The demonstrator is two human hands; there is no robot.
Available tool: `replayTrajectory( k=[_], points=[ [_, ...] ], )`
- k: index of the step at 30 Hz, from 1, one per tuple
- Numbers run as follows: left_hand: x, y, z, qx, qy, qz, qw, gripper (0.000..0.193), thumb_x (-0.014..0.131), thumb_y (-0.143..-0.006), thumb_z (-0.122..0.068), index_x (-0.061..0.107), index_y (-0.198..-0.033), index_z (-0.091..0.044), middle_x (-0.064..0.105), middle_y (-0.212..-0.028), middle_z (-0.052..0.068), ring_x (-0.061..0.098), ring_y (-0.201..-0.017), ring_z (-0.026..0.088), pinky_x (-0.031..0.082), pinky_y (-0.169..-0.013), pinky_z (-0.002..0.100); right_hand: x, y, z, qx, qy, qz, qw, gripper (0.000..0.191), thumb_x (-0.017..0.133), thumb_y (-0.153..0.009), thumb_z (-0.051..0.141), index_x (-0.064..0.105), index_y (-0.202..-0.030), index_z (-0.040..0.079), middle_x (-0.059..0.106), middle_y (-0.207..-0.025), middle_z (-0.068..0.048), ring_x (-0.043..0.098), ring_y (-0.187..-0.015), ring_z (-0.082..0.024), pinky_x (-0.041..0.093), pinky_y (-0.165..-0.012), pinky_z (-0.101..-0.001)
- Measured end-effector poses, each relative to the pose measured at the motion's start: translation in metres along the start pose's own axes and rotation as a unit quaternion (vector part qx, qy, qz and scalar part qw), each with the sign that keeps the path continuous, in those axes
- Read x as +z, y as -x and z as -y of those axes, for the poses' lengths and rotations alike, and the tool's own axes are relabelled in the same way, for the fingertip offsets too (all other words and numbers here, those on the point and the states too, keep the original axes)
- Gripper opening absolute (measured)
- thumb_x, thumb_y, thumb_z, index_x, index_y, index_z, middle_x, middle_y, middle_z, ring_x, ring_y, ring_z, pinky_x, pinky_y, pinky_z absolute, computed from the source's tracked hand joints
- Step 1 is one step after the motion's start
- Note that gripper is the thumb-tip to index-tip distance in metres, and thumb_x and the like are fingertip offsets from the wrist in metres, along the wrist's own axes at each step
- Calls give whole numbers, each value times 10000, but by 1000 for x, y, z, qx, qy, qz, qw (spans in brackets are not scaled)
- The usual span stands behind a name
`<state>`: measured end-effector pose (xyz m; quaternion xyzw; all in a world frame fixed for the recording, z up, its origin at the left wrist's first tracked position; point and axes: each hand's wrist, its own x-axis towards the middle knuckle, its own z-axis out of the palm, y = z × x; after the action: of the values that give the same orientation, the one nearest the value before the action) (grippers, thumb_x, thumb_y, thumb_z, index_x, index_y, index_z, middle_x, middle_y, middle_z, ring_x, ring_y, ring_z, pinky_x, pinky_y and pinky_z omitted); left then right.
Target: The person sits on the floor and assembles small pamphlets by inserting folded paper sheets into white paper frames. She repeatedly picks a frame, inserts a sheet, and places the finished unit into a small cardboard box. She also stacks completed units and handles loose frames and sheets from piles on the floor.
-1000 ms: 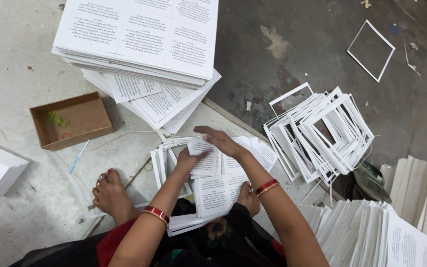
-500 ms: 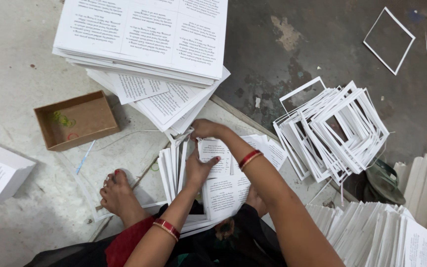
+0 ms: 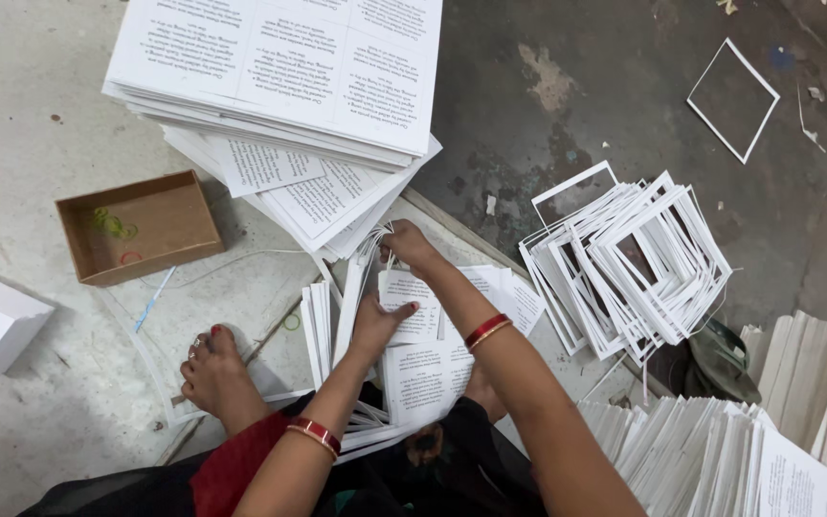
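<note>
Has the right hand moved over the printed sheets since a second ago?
Yes. The right hand has moved toward the brown cardboard box, to the sheets' far edge.
</note>
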<state>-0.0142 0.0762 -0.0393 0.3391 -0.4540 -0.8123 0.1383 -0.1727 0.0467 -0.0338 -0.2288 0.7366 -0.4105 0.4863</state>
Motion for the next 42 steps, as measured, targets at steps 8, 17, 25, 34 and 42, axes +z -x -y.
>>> replayTrajectory(
  k=[8,17,25,34,42],
  points=[
    [-2,-9,-29,-63,-127,41,989,498,851,-733,-103,661,-1184,-14,778,-1022,106,758,-893,193,587,-795,306,-9,12,0,-56,35,38,997,140,603,-888,54,710,-962,4,609,-747,-56,556,-677,-163,475,-621,-344],
    [3,-14,-20,15,-133,6,991,417,863,-735,-215,713,-1029,40,794,-892,146,763,-746,238,595,-671,351,7,5,16,-104,264,-95,954,324,740,-779,131,756,-1090,38,745,-1048,-214,718,-993,-351,551,-877,-405],
    [2,-1,-16,2,-282,-84,956,493,907,-734,-360,738,-913,66,776,-796,180,777,-704,260,589,-683,362,4,12,26,-76,361,-201,907,383,676,-768,120,733,-1143,63,719,-1079,-222,682,-1035,-394,546,-892,-480],
    [-8,28,-3,134,-165,-66,975,566,894,-720,-162,685,-1195,64,783,-972,194,754,-844,227,608,-734,343,-60,-3,12,-48,305,-183,933,472,825,-911,402,765,-1006,-56,713,-865,-263,707,-880,-439,542,-754,-488],
    [-43,17,4,77,-29,-26,996,503,867,-748,-40,646,-1186,70,752,-1019,145,722,-885,168,607,-804,315,-76,42,4,-154,140,-22,978,806,877,-793,334,496,-1423,6,598,-1374,-150,566,-1264,-264,426,-1089,-396]
  ],
)
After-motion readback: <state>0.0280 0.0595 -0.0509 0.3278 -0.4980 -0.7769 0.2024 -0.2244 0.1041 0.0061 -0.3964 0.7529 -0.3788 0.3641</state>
